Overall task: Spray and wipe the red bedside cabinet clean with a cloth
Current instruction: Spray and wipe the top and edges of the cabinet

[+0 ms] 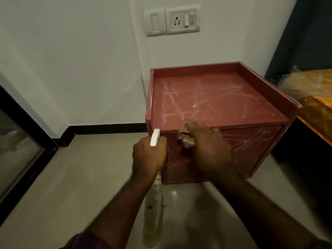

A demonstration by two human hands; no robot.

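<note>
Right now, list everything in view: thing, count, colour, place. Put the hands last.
cabinet: one, red with white streaks, against the wall
cloth: one, beige, bunched at the cabinet's top front edge
spray bottle: one, white head, pale body, at the cabinet's front left corner
switch plates: two, white, on the wall above the cabinet
bed cover: one, orange, right of the cabinet
curtain: one, dark, upper right
skirting: one, black, foot of the wall
floor: one, beige tiles, below
left hand: one, grips the spray bottle
right hand: one, holds the cloth against the cabinet
</note>
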